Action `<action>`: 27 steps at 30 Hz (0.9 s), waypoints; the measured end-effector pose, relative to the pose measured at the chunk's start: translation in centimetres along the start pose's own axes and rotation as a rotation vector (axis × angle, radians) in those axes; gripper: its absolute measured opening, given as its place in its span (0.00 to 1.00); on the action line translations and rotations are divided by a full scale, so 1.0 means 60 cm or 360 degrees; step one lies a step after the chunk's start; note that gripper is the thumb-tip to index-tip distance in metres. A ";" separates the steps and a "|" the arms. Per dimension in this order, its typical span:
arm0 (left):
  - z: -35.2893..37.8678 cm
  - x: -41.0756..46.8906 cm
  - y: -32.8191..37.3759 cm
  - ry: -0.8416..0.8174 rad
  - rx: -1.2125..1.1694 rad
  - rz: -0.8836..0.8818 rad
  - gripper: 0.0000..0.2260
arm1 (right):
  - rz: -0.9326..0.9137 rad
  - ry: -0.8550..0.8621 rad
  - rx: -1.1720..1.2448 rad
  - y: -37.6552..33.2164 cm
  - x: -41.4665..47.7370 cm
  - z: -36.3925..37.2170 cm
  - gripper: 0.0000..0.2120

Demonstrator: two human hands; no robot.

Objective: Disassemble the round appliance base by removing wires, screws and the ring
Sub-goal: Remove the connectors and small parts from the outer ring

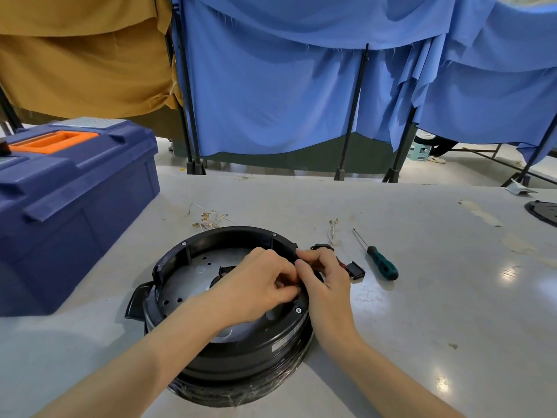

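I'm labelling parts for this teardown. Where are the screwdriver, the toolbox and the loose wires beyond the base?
screwdriver [382, 263]: head view, on its green handle.
toolbox [90, 212]: head view, on its blue front wall.
loose wires [207, 219]: head view, mid-tangle.

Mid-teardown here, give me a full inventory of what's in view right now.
Appliance base: one, black, round, table centre.
Screws: three visible, silvery, on the base's ring.
Loose wires: one bundle, pale with brass terminals, behind the base; one short wire to its right.
Switch block: one, black, right of the base.
Screwdriver: one, green handle, right of the switch block.
Toolbox: one, blue with orange handle, table's left.
Dark disc: one, table's right edge.
Table: one, grey.
Curtains: blue, behind; mustard cloth far left.
Left hand, right hand: together at the base's right rim, fingers curled; what they hold is hidden.
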State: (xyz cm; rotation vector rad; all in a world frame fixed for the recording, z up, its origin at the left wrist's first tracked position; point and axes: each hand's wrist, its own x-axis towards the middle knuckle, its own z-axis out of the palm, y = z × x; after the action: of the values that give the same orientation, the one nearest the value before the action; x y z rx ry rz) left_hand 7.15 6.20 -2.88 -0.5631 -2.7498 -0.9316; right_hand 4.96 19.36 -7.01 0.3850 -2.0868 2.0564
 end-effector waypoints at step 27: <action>0.008 0.000 0.002 -0.0051 0.0259 0.0025 0.09 | 0.0019 0.0038 0.0052 0.007 0.000 0.008 0.06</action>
State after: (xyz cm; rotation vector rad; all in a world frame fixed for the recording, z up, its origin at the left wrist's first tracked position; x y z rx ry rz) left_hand 7.16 6.55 -3.19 -0.5744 -2.8117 -0.6924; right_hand 4.88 18.89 -7.41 0.3519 -2.0494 2.0938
